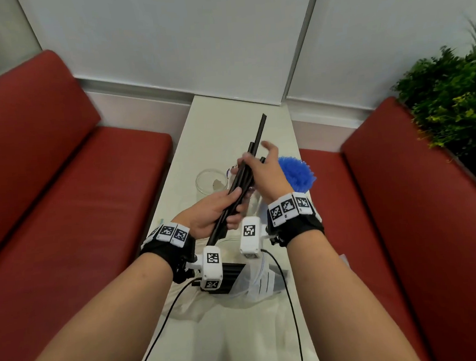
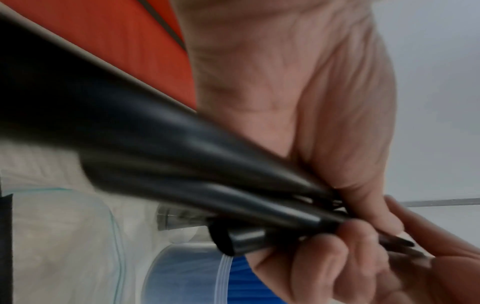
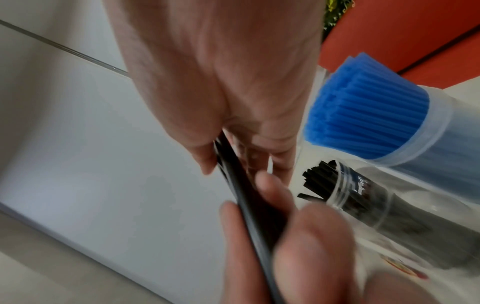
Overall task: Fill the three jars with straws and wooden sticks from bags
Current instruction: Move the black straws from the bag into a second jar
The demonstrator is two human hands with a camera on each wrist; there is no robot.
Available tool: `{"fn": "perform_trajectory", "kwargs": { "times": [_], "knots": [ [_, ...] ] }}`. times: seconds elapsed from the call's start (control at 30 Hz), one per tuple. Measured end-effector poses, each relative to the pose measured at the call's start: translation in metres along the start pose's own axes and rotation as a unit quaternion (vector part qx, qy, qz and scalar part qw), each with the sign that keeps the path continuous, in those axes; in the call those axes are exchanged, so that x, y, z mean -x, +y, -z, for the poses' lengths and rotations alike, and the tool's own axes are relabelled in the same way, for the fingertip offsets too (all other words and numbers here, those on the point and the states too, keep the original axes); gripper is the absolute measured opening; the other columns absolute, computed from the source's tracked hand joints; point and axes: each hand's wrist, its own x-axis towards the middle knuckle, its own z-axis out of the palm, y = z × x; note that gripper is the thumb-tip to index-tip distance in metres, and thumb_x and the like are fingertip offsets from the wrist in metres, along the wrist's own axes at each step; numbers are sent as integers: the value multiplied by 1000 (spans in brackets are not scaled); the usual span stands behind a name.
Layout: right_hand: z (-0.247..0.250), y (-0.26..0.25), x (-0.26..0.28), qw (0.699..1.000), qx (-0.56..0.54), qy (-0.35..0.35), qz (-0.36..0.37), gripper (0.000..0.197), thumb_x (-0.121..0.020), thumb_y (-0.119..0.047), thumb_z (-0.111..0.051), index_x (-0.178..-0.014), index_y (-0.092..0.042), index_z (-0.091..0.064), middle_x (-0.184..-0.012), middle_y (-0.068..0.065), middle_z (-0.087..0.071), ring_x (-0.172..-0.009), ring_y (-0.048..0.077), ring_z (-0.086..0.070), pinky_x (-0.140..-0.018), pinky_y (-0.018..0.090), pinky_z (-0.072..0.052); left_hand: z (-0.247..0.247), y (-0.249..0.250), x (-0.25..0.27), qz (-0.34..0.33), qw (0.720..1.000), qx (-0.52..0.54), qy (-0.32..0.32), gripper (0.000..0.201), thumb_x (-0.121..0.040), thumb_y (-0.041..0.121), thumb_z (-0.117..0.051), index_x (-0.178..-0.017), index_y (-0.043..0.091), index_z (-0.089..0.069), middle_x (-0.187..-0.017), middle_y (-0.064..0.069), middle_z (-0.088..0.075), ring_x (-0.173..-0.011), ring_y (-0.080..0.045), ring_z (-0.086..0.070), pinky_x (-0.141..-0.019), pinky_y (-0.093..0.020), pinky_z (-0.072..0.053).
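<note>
Hands meet above a narrow white table (image 1: 199, 132) set between two red benches (image 1: 61, 164). The left hand (image 1: 211, 214) is raised, palm turned inward, fingers and thumb curled around the lower part of a bundle of black straws (image 1: 247, 165) that slants up and away from the person. The right hand (image 1: 263, 173) reaches across from the right, its back facing up, thumb and fingers pinching the same bundle higher up; the index finger points loosely outward. Under the hands stand three clear jars: an empty jar (image 1: 210, 182) to the left, a jar of black straws (image 3: 369, 207) in the middle, and a jar of blue straws (image 1: 298, 176) on the right. A clear plastic bag (image 1: 255, 283) lies on the table's near end, below the wrists.
</note>
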Motion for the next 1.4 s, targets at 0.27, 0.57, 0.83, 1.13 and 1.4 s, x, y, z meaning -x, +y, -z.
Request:
{"fn": "perform_trajectory", "kwargs": {
  "times": [0.27, 0.57, 0.83, 1.13, 1.4],
  "knots": [
    [6, -34, -13, 967, 183, 98, 150, 30, -103, -18, -50, -132, -23, -56, -108, 1, -66, -90, 18, -74, -73, 29, -54, -1, 0, 0, 33, 988, -146, 44, 23, -93, 36, -66, -76, 22, -59, -60, -1, -34, -46, -13, -37, -47, -23, -36],
    [13, 2, 3, 986, 129, -46, 91, 38, -102, -41, -56, -140, -40, -56, -136, -18, -62, -126, 4, -58, -111, 36, -45, -4, 14, -15, -22, 968, -181, 173, 38, -89, 35, -68, -55, 25, -54, -54, 0, -33, -44, -15, -34, -44, -26, -35],
    [11, 38, 37, 956, -75, -65, -275, 62, -105, -55, -38, -128, 2, -52, -125, 30, -60, -96, 46, -69, -84, 52, -61, -31, 54, -31, -233, 914, -231, 239, 38, -83, 45, -75, -59, 26, -54, -52, -3, -46, -49, -22, -46, -56, -30, -46],
    [17, 13, 27, 970, -50, -151, -186, 82, -81, -87, -30, -84, -13, -64, -81, 11, -65, -74, 27, -69, -87, 54, -57, -27, 32, -22, -103, 938, -253, 214, 39, -88, 36, -64, -54, 23, -52, -51, -3, -35, -42, -18, -33, -44, -27, -34],
    [45, -33, 4, 958, 149, -237, -56, 6, -89, -16, -71, -89, -11, -68, -62, -1, -55, -48, 10, -40, -43, 18, -36, -11, 12, -14, 62, 955, -281, 74, 36, -87, 33, -72, -62, 24, -47, -54, 1, -33, -43, -14, -31, -45, -25, -34]
  ]
}}
